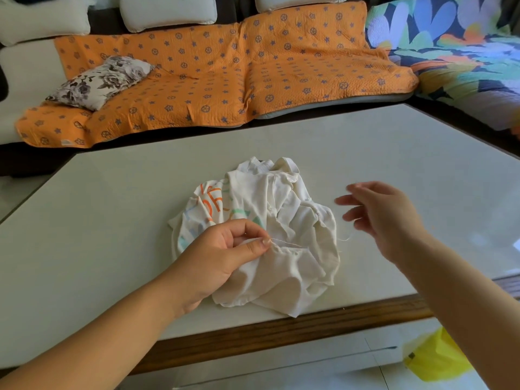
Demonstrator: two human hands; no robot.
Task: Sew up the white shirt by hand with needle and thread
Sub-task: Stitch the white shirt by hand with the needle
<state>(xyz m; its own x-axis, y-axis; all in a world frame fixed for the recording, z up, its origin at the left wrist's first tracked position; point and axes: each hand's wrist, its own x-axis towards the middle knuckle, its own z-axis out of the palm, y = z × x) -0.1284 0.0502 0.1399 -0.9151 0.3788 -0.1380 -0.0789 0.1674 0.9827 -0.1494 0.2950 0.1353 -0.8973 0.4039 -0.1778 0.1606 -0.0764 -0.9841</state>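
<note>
1. Left hand (225,254) is down on the white shirt (289,209), thumb and forefinger pinching a fold of the fabric right at a seam edge. The other fingers are curled in under it.
2. Right hand (385,218) is up in the air off to the right of the shirt, not touching it, fingers loosely fanned out. There's a faint thin line across the fingertips, but honestly I can't tell if it's actually pinching anything or just hanging loose.
3. A pale thread (284,242) runs out from the left-hand pinch along the seam, and a wispy loose end shows just past the shirt's right edge, below the right hand.
4. The shirt is bunched in a crumpled heap near the front middle of the pale table (140,192). Orange and green print shows on its left side.
5. Behind the table there's a sofa with an orange patterned cover (225,74), and a floral pillow (101,80) lies on its left end. A yellow bag (433,358) sits on the floor at lower right.
</note>
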